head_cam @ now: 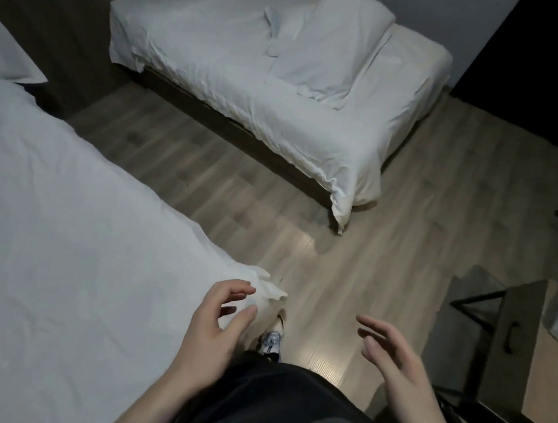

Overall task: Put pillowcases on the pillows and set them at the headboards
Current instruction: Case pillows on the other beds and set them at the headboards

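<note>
A white pillow (pixel 330 45) lies flat across the middle of the far bed (pixel 215 72), with a loose white pillowcase (pixel 275 27) crumpled beside it on the left. The corner of another white pillow (pixel 3 52) shows at the left edge, on the near bed (pixel 52 227). My left hand (pixel 219 320) hovers at the near bed's foot corner, fingers loosely curled, holding nothing. My right hand (pixel 393 357) hangs over the floor with relaxed, spread fingers, empty too.
Wooden floor (pixel 350 267) runs between the two beds. A dark metal-framed table (pixel 502 329) stands at the right, close to my right hand. A dark doorway or panel (pixel 533 64) is at the upper right. My shoe (pixel 272 341) is below.
</note>
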